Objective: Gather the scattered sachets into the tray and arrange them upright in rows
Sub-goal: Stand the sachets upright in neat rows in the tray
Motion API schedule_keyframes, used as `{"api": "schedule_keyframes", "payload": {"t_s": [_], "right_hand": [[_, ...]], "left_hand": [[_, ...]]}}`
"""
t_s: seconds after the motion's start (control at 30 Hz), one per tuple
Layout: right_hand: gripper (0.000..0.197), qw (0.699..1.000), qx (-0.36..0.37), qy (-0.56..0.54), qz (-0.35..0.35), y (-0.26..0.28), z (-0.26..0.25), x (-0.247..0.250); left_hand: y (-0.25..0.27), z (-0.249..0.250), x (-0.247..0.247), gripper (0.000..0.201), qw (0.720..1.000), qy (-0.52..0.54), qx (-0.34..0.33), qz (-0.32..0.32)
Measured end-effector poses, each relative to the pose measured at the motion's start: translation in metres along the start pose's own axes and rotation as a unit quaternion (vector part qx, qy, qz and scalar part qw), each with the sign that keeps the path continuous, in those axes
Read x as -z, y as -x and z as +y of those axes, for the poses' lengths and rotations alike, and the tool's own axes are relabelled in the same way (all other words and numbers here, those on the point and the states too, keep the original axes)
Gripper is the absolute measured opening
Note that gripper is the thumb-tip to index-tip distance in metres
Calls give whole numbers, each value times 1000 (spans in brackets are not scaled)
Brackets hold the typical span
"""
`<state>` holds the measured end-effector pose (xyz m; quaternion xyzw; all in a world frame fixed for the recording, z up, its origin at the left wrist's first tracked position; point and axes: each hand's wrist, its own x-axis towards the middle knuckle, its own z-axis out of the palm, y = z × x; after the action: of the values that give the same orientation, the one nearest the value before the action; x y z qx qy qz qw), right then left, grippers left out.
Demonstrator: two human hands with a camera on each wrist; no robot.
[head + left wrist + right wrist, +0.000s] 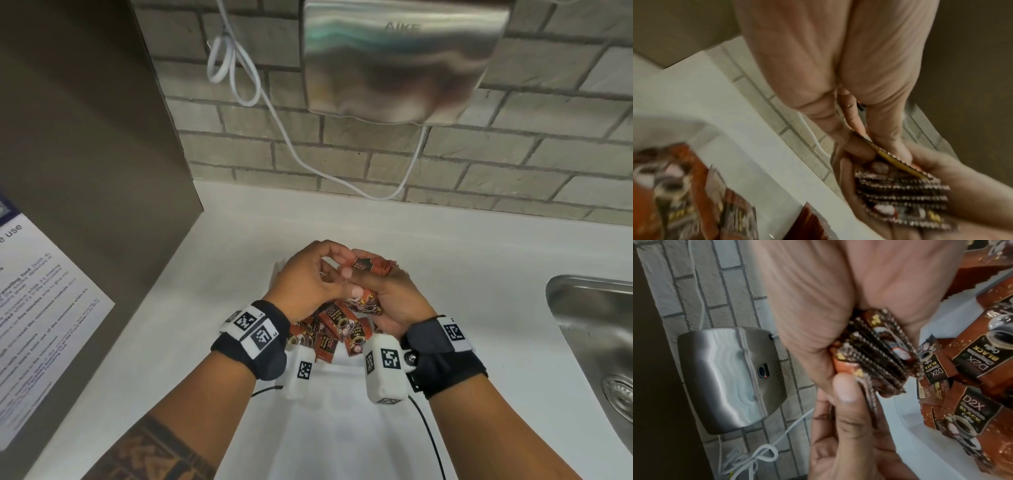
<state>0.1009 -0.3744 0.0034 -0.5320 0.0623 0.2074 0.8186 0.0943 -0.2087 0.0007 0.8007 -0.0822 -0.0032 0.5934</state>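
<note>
Brown-and-orange coffee sachets [330,330] lie loose in a heap inside the white tray [346,368] on the counter. Above the heap, my right hand [394,294] grips a stack of sachets [373,266], whose serrated ends show in the right wrist view [881,353]. My left hand [337,265] pinches one sachet [890,158] between thumb and fingers, held against the stack [902,194]. The left thumb [846,391] presses at the stack's edge. More loose sachets [972,356] lie in the tray beside the hands. My hands hide the far part of the tray.
A steel sink [589,325] is set into the white counter [462,274] at the right. A steel hand dryer [404,58] with a white cord [342,164] hangs on the brick wall. A brown panel with a paper notice [41,308] stands at the left.
</note>
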Motion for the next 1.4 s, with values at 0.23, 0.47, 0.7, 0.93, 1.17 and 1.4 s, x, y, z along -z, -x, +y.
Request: {"api": "schedule_keyframes", "payload": {"t_s": [0.23, 0.47, 0.7, 0.93, 1.17, 1.4], "right_hand": [[19, 998, 17, 60, -10, 4, -1, -3], [18, 996, -20, 87, -27, -2, 4, 1], [18, 996, -57, 56, -33, -1, 22, 4], [19, 938, 27, 345, 26, 3, 26, -2], [21, 969, 55, 239, -2, 17, -5, -7], [35, 968, 106, 212, -77, 25, -24, -19]], "left_hand": [[0, 11, -8, 100, 937, -267, -182, -131], [3, 5, -12, 89, 927, -313, -145, -150], [10, -3, -11, 85, 925, -310, -139, -170], [7, -5, -5, 82, 898, -406, -116, -121], [-5, 11, 10, 120, 991, -85, -42, -98], [-12, 36, 5, 74, 905, 387, 138, -114]]}}
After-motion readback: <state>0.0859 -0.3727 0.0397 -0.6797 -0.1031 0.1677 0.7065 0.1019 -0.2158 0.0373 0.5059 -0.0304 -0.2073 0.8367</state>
